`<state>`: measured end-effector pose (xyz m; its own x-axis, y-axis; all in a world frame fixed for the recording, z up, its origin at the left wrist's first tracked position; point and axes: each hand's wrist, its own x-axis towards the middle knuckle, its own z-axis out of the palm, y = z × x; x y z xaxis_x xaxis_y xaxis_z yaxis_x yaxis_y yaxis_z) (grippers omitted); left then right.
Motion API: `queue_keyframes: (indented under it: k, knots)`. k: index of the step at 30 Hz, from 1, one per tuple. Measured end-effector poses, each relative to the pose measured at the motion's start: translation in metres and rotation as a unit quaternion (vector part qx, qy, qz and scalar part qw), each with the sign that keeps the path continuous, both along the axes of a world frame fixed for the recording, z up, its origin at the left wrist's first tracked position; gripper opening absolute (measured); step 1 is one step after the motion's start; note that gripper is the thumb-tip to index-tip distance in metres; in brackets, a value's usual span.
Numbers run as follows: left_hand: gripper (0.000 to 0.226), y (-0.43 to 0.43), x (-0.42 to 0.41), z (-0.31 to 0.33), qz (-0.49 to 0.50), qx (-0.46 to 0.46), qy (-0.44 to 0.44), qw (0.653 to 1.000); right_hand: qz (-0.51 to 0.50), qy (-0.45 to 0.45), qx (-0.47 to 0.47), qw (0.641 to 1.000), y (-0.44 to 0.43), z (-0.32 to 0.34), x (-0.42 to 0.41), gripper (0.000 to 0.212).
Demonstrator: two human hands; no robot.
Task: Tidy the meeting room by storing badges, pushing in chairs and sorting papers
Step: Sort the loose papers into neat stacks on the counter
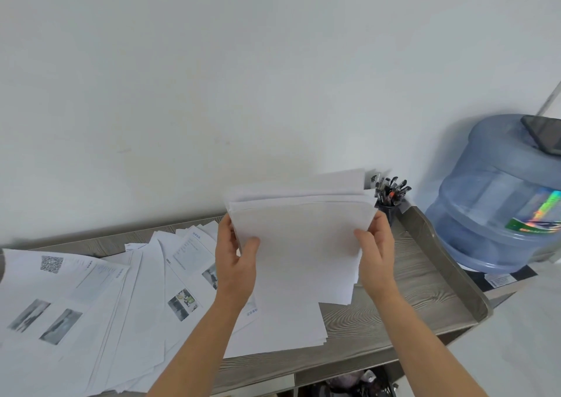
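While the left hand [235,263] and right hand [375,255] grip a paper stack [303,245], it stands upright. Loose sheets [91,305] cover the counter [409,305] at left.

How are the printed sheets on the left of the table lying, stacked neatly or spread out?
Spread out: the printed sheets fan across the table, overlapping with edges askew.

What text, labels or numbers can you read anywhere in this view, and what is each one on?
Nothing reads clearly.
Sheet at left: QR code, lines beside it blurred.
Spread sheets: blue headings and body text, too small.
Water jug label: green and holographic, lettering blurred.
White sticker below the jug: too small.
Held stack, gripped by left hand and right hand: blank faces.
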<state>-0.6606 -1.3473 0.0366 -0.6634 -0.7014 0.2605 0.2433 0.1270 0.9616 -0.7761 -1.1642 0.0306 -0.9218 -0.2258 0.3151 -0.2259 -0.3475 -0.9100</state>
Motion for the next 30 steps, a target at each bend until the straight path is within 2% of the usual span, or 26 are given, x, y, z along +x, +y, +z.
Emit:
queue_keyframes:
  k: [5,11,16,18,20,22,24,27,30]
  knots:
    - [0.047,0.003,-0.006,0.006,0.015,-0.013,0.029,0.999,-0.033,0.045,0.022,0.998,-0.005,0.006,0.002,0.035]
    - [0.03,0.009,-0.006,-0.007,0.01,0.017,0.001,1.0,-0.045,0.061,0.065,0.995,-0.004,0.01,-0.003,0.034]
    - [0.028,0.012,-0.01,-0.019,0.014,0.019,-0.017,1.0,-0.039,0.059,0.065,0.995,-0.01,0.003,-0.004,0.039]
    - [0.026,0.009,-0.01,-0.032,0.011,0.033,-0.052,0.998,-0.057,0.032,0.098,0.993,-0.008,-0.016,-0.006,0.032]
    - [0.024,0.01,-0.007,-0.05,-0.004,0.05,-0.106,0.993,-0.046,-0.049,0.131,0.989,0.0,-0.044,-0.007,0.02]
    - [0.031,0.016,-0.004,-0.064,0.007,0.059,-0.151,0.987,-0.022,-0.107,0.174,0.979,0.005,-0.064,-0.005,0.028]
    - [0.027,0.026,-0.009,-0.067,0.034,0.056,-0.17,0.983,-0.04,-0.088,0.222,0.97,0.007,-0.068,-0.001,0.033]
    - [0.024,0.049,-0.027,-0.066,0.032,0.044,-0.198,0.979,-0.13,-0.06,0.258,0.956,0.02,-0.054,-0.005,0.016]
    - [0.035,0.086,-0.042,-0.074,-0.032,0.082,-0.248,0.965,-0.16,-0.063,0.378,0.91,0.055,-0.047,-0.028,0.017]
